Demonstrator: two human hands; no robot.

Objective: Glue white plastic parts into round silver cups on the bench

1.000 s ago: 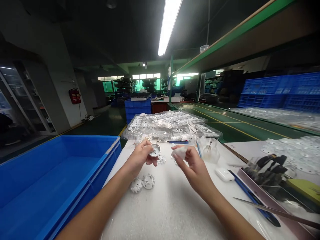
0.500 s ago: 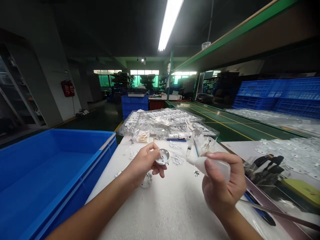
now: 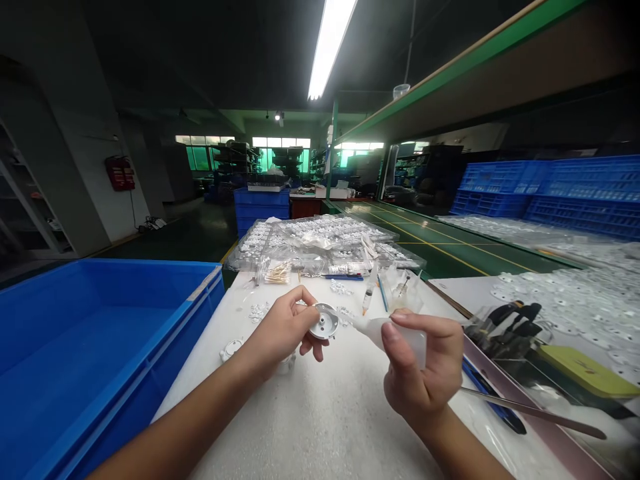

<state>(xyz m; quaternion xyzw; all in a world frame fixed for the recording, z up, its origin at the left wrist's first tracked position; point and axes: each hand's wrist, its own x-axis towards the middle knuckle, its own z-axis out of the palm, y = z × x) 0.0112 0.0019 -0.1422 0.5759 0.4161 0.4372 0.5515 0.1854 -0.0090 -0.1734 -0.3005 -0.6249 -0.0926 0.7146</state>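
Note:
My left hand (image 3: 283, 329) pinches a small round silver metal cup (image 3: 323, 323) above the white foam mat (image 3: 325, 413), its hollow side facing me. A translucent squeeze bottle (image 3: 400, 335) is gripped in my right hand (image 3: 425, 373), fingers wrapped round it, its thin nozzle pointing left and reaching the cup's rim. Beneath my left hand lie white gear-like parts (image 3: 231, 348), partly hidden by the wrist.
A large blue crate (image 3: 100, 347) stands at the left. Clear trays of small white parts (image 3: 320, 243) fill the far end, with cotton swabs (image 3: 277, 272) and a syringe (image 3: 369, 297). At right a tray holds black tools (image 3: 510, 320), with a metal rod (image 3: 530, 413) in front.
My right hand took up the squeeze bottle in place of a white part, then moved left and brought its nozzle to the cup. The left hand keeps holding the cup.

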